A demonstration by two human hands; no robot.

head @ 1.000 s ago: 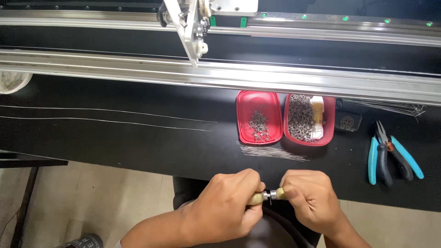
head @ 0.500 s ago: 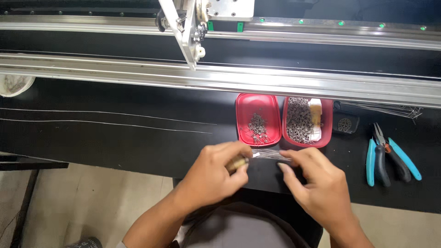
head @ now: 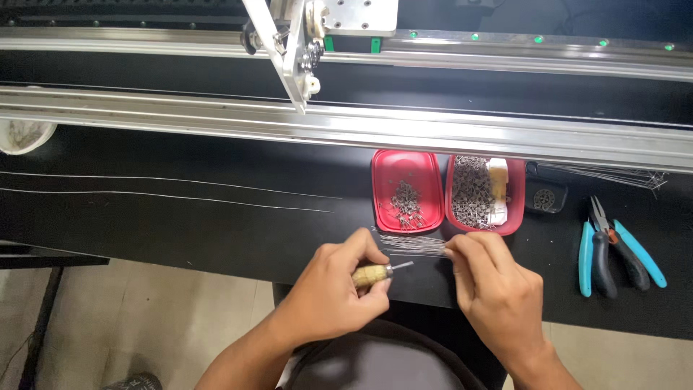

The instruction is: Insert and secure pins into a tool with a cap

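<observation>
Now apart: left hand (head: 328, 292) clamped on small wooden-handled metal-tipped tool (head: 377, 273) above black table (head: 180, 231), right hand (head: 498, 289) fingertips pinching thin silver wires (head: 411, 245) before red plastic trays (head: 406, 190). Risk: wires scattering, if nudged.

Bare left hand (head: 328, 296) and right hand (head: 498, 296), forearms unsleeved, no rings or watch.

White bowl (head: 22, 136) cut off at the left edge — tiny parts in 2 red trays (head: 406, 189) indistinct
</observation>
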